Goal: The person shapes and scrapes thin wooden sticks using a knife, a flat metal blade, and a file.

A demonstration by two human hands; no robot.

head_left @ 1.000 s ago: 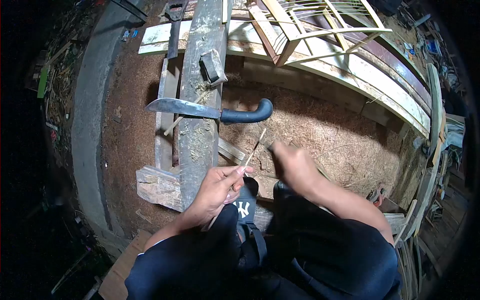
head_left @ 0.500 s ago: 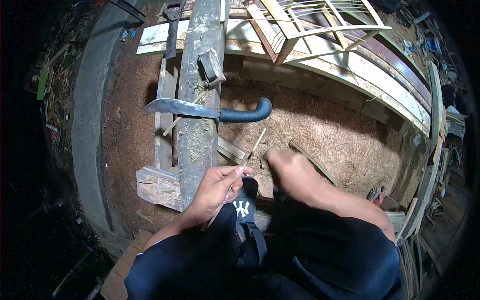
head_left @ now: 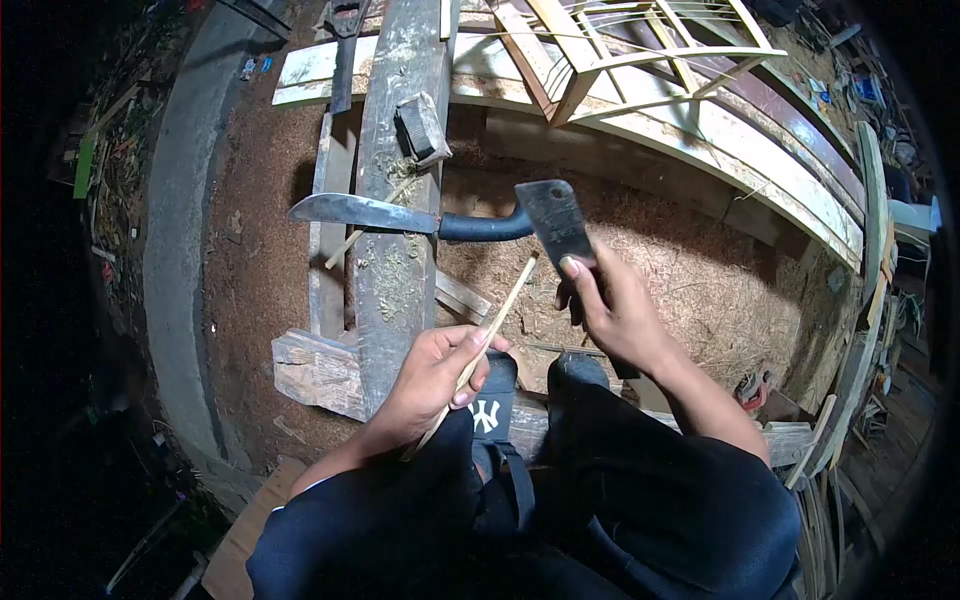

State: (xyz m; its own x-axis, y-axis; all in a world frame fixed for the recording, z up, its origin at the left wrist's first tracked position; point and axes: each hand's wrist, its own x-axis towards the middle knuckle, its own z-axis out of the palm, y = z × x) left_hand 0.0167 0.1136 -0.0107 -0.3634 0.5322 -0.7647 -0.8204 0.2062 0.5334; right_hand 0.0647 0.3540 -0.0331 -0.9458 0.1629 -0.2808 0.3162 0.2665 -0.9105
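Between the thumb and fingers of my left hand (head_left: 440, 375) is a thin pale bamboo stick (head_left: 502, 318), slanting up to the right. Its lower end runs down beside my left knee. My right hand (head_left: 625, 310) grips a dark cleaver (head_left: 556, 218), blade up, with a hole near its top corner; the grip is hidden in my palm. The blade is apart from the stick. Just beyond, a big curved knife (head_left: 365, 213) with a black handle (head_left: 480, 228) lies across the wooden plank (head_left: 385, 330). Its handle end is partly behind the cleaver.
A block with a dark rough face (head_left: 424, 132) sits on the plank among shavings. Farther up are a handsaw (head_left: 344, 60) and a slatted wooden frame (head_left: 660, 70) on a pale board (head_left: 740, 165). A wood block (head_left: 318, 375) lies left of the plank. Sawdust covers the ground (head_left: 640, 240).
My right hand has risen from low beside the stick, and the cleaver now shows upright in it. The left hand stays nearly in place; the stick looks turned slightly.
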